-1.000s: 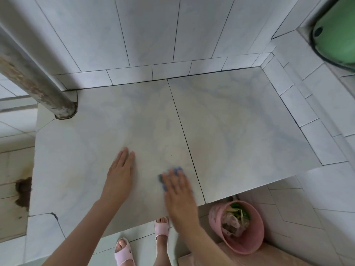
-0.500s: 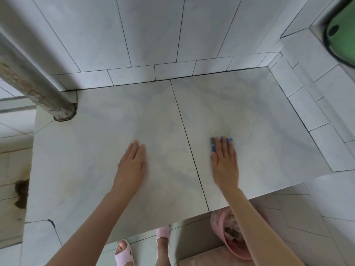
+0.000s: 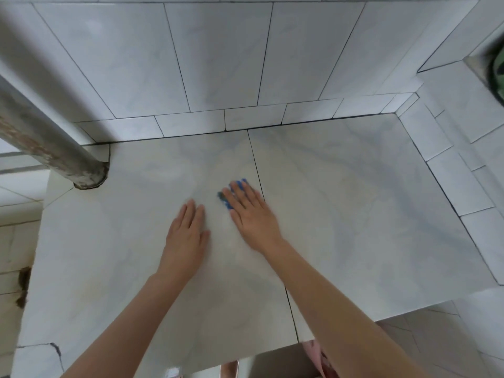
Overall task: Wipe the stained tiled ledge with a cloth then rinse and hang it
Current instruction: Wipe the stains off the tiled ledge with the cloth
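The pale marbled tiled ledge (image 3: 354, 214) fills the middle of the view, split by a dark grout line. My right hand (image 3: 252, 214) lies flat with straight fingers and presses a small blue cloth (image 3: 227, 199) onto the ledge just left of that grout line; only the cloth's edges show past my fingertips. My left hand (image 3: 185, 238) rests flat on the ledge beside it, fingers straight, holding nothing.
A thick grey pipe (image 3: 54, 151) rises from the ledge's back left corner. White tiled walls close the back and right. A green object (image 3: 497, 75) sits at the far right edge. A pink bin (image 3: 317, 356) shows below the front edge.
My right hand has slid the blue cloth left across the grout line and a little farther back. My left hand has stayed flat in about the same spot.
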### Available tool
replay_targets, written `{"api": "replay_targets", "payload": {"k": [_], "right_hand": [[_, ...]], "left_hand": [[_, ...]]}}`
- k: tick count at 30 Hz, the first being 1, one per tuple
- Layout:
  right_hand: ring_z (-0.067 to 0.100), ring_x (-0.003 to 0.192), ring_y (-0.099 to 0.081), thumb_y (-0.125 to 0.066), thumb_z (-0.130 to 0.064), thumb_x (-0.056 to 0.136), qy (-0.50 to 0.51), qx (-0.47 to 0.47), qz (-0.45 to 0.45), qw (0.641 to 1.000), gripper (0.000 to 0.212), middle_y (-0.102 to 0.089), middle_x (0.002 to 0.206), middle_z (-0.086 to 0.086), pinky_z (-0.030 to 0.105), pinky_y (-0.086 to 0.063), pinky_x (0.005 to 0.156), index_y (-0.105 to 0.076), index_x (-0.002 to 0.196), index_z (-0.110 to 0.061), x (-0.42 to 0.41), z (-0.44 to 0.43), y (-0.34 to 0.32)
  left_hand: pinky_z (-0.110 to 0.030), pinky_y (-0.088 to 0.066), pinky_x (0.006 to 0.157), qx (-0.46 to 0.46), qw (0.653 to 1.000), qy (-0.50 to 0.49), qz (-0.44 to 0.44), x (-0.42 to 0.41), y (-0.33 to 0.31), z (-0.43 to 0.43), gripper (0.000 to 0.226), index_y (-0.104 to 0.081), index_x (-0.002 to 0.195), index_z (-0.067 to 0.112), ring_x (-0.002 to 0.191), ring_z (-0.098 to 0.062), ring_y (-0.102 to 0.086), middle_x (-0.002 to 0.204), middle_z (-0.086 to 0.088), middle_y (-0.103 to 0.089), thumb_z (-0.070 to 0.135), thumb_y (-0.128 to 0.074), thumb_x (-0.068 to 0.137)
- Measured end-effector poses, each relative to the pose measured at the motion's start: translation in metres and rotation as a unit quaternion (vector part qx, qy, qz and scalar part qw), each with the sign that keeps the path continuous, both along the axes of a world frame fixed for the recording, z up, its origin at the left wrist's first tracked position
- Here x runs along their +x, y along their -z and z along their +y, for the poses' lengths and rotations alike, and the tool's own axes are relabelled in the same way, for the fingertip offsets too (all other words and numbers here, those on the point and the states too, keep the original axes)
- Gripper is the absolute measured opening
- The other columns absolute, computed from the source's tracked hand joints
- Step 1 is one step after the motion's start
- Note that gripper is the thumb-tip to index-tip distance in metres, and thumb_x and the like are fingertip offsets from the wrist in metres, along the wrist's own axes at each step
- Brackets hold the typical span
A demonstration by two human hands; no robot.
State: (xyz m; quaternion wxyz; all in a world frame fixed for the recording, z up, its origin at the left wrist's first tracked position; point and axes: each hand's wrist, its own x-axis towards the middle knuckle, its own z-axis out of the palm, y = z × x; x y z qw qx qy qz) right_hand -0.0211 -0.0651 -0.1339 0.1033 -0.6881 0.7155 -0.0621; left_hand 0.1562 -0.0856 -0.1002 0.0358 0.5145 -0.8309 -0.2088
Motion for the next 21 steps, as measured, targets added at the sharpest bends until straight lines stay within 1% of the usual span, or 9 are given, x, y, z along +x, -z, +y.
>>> {"api": "replay_targets", "payload": {"k": [4,7,9,11,13,15,16,18,21], "right_hand": [[0.029,0.136,-0.036,-0.019,-0.032,0.094,0.097,-0.016,0.038,0.994,0.054,-0.044,0.144,0.008,0.031,-0.016,0.109,-0.044,0.139,-0.015,-0.072,-0.027,0.003],[0.026,0.144,-0.016,-0.005,-0.037,0.093,0.199,0.001,0.035,0.979,0.061,-0.024,0.155,0.007,0.036,-0.013,0.114,-0.025,0.148,-0.017,-0.137,-0.014,0.001],[0.022,0.146,-0.001,-0.011,-0.033,0.099,0.257,0.031,0.018,0.966,0.053,-0.009,0.158,0.004,0.035,-0.003,0.117,-0.013,0.15,-0.019,-0.159,-0.004,-0.003],[0.023,0.146,0.0,-0.014,-0.028,0.102,0.288,0.024,0.019,0.957,0.05,-0.008,0.158,0.005,0.035,0.001,0.119,-0.012,0.151,-0.017,-0.158,-0.006,0.0],[0.031,0.144,-0.015,0.0,-0.029,0.101,0.213,0.011,0.039,0.976,0.056,-0.027,0.153,0.012,0.041,-0.012,0.119,-0.026,0.147,-0.011,-0.133,-0.018,0.002],[0.035,0.139,-0.028,0.005,-0.032,0.1,0.071,-0.005,0.041,0.997,0.065,-0.041,0.146,0.013,0.044,-0.027,0.114,-0.04,0.141,-0.011,-0.099,-0.038,0.003],[0.033,0.141,-0.025,0.002,-0.033,0.099,0.015,0.014,0.021,1.0,0.062,-0.037,0.149,0.011,0.041,-0.024,0.116,-0.038,0.142,-0.013,-0.079,-0.049,-0.003],[0.023,0.146,-0.003,-0.005,-0.035,0.097,-0.054,0.032,-0.003,0.998,0.056,-0.013,0.158,0.003,0.032,-0.003,0.118,-0.018,0.149,-0.019,-0.046,-0.068,-0.013],[0.016,0.145,0.01,-0.017,-0.032,0.102,-0.077,0.039,0.016,0.996,0.051,0.004,0.159,-0.002,0.028,0.009,0.115,-0.002,0.15,-0.021,-0.035,-0.093,-0.011]], "left_hand": [[-0.039,-0.017,0.112,0.007,1.0,-0.007,0.008,-0.014,-0.002,-0.013,0.063,-0.032,0.139,0.003,0.139,-0.033,-0.02,0.148,-0.019,-0.025,0.035,-0.03,0.085],[-0.039,-0.015,0.113,0.008,1.0,-0.006,0.012,-0.028,0.0,-0.024,0.062,-0.031,0.14,0.004,0.14,-0.032,-0.017,0.149,-0.02,-0.023,0.034,-0.031,0.085],[-0.039,-0.014,0.115,0.009,1.0,0.002,0.008,-0.038,-0.001,-0.03,0.058,-0.028,0.142,0.006,0.141,-0.029,-0.014,0.151,-0.018,-0.019,0.033,-0.033,0.091],[-0.037,-0.011,0.115,0.014,1.0,0.004,0.003,-0.046,-0.001,-0.032,0.055,-0.023,0.143,0.009,0.142,-0.026,-0.009,0.153,-0.014,-0.013,0.026,-0.04,0.094],[-0.037,-0.011,0.115,0.014,1.0,0.003,-0.003,-0.049,0.0,-0.031,0.054,-0.021,0.144,0.009,0.143,-0.025,-0.007,0.153,-0.013,-0.011,0.022,-0.04,0.094],[-0.042,-0.02,0.113,0.008,1.0,0.001,-0.015,-0.049,0.004,-0.029,0.05,-0.029,0.14,0.005,0.14,-0.03,-0.017,0.151,-0.017,-0.02,0.023,-0.034,0.093],[-0.046,-0.028,0.109,0.004,1.0,-0.002,-0.015,-0.049,0.006,-0.028,0.051,-0.036,0.137,0.003,0.137,-0.034,-0.026,0.147,-0.02,-0.029,0.025,-0.029,0.091],[-0.051,-0.037,0.101,0.006,1.0,-0.01,-0.006,-0.049,0.008,-0.03,0.056,-0.047,0.129,-0.001,0.128,-0.039,-0.039,0.138,-0.024,-0.041,0.027,-0.024,0.086],[-0.052,-0.04,0.097,-0.001,1.0,-0.021,-0.011,-0.054,0.004,-0.031,0.057,-0.051,0.124,-0.002,0.124,-0.04,-0.044,0.134,-0.025,-0.046,0.027,-0.024,0.085]]}}
